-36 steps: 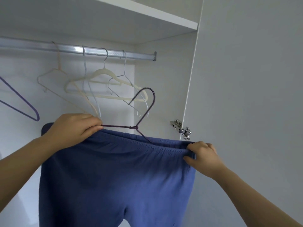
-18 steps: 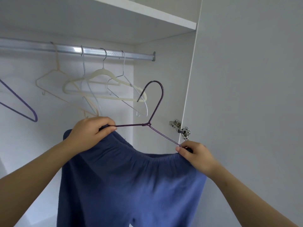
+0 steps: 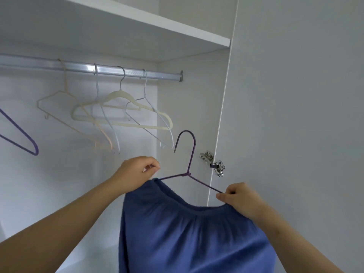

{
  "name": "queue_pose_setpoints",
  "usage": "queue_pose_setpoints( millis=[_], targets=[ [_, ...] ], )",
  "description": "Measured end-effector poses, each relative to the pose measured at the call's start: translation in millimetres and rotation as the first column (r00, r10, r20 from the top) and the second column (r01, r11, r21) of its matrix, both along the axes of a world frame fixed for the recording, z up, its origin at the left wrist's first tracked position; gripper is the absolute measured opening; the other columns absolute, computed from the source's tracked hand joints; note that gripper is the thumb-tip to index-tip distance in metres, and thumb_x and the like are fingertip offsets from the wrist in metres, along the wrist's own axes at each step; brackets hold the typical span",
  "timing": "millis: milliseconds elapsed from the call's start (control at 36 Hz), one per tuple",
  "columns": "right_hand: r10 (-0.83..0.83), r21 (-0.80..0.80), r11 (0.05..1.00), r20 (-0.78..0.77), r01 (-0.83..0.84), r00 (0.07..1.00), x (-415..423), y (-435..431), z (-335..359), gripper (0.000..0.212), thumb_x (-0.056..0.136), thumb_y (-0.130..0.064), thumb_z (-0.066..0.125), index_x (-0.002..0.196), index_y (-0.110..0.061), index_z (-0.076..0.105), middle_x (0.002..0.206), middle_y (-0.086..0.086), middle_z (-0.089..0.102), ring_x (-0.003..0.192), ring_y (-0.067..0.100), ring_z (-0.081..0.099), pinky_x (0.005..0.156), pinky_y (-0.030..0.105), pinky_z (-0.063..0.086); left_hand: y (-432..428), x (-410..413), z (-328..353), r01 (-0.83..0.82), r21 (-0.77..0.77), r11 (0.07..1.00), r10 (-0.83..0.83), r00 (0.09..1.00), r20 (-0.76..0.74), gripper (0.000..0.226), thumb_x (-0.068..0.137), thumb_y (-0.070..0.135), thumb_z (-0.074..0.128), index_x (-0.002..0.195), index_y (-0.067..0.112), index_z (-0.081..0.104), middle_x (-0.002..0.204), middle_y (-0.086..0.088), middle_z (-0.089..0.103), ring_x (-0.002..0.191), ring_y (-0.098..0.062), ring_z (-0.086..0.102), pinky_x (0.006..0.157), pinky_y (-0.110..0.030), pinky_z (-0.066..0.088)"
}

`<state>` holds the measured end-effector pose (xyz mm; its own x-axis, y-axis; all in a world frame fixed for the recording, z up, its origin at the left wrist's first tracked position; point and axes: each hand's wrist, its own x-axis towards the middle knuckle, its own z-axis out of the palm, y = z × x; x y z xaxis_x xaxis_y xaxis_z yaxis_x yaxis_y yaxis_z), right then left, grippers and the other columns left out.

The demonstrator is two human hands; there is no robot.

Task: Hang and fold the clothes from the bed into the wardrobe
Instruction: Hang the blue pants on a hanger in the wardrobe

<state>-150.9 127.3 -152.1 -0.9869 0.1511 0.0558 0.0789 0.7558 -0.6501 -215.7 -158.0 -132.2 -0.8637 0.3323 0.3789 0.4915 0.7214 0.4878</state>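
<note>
Blue trousers point(image 3: 189, 237) hang by their elastic waistband from a purple wire hanger point(image 3: 190, 154), held up inside the open wardrobe. My left hand point(image 3: 136, 174) pinches the hanger's left end together with the waistband. My right hand point(image 3: 240, 200) grips the hanger's right end and the waistband there. The hanger's hook points up, below the silver rail point(image 3: 88, 68) and apart from it. The waistband sags between my hands.
Several empty cream and white hangers point(image 3: 118, 115) hang on the rail; another purple hanger point(image 3: 23, 138) hangs at far left. A white shelf point(image 3: 177, 30) sits above. The open wardrobe door point(image 3: 295, 115) stands at right, its metal hinge point(image 3: 214, 164) beside the hook.
Both hands have shifted to the right and come closer together, bunching the waistband. The hanger has turned so its hook stands more upright, nearer the hinge.
</note>
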Motion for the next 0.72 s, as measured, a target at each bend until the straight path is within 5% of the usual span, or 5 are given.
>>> queue_pose_setpoints(
  millis=[111,250,333,583,722],
  targets=[
    [-0.06,-0.057,0.996,0.106,0.066,0.993,0.9,-0.5,-5.7,0.037,0.082,-0.02,0.066,0.052,-0.013,0.046,0.053,-0.002,0.043,0.052,0.011,0.039,0.049,0.023,0.028,12.6,-5.5,5.7,0.002,0.116,0.993,-0.009,0.998,0.055,0.013,0.092,0.018,0.056,0.086,0.028,0.062,0.092,0.015,0.062,0.086,-0.006,0.057,0.072,-0.004,0.037],
    [-0.109,-0.245,0.958,0.182,0.152,0.977,-4.9,-3.0,-7.2,0.017,0.082,-0.003,0.052,0.066,-0.007,0.048,0.065,0.01,0.04,0.063,0.02,0.035,0.055,0.026,0.025,25.5,-18.2,14.7,-0.093,0.209,0.974,0.077,0.993,0.086,0.018,0.092,0.023,0.053,0.079,0.033,0.059,0.089,0.019,0.06,0.081,0.0,0.056,0.066,-0.011,0.04],
    [-0.1,-0.266,0.951,0.211,0.156,0.972,-16.4,-5.4,-1.0,0.025,0.084,0.003,0.046,0.062,-0.006,0.04,0.064,0.009,0.036,0.063,0.02,0.029,0.054,0.028,0.022,32.3,-28.9,20.0,-0.137,0.246,0.96,0.123,0.99,0.07,0.015,0.093,0.023,0.051,0.082,0.029,0.06,0.089,0.016,0.061,0.084,-0.007,0.056,0.066,-0.017,0.041],
    [-0.131,-0.4,0.895,0.188,0.197,0.973,-71.6,-19.5,30.0,0.016,0.087,-0.002,0.049,0.071,-0.003,0.051,0.072,0.011,0.046,0.066,0.023,0.038,0.056,0.028,0.026,42.5,-82.9,49.9,-0.163,0.413,0.896,0.174,0.985,0.011,0.017,0.092,0.021,0.052,0.081,0.033,0.058,0.084,0.025,0.054,0.084,-0.005,0.053,0.066,-0.019,0.039],
    [-0.133,-0.429,0.884,0.146,0.184,0.98,-106.4,-30.2,60.1,0.027,0.088,-0.003,0.05,0.061,-0.004,0.052,0.062,0.01,0.051,0.057,0.021,0.045,0.053,0.025,0.031,43.0,-118.9,85.5,-0.145,0.402,0.904,0.188,0.98,-0.068,0.014,0.091,0.022,0.052,0.084,0.031,0.06,0.093,0.014,0.06,0.089,-0.011,0.056,0.076,-0.024,0.04]
  ],
)
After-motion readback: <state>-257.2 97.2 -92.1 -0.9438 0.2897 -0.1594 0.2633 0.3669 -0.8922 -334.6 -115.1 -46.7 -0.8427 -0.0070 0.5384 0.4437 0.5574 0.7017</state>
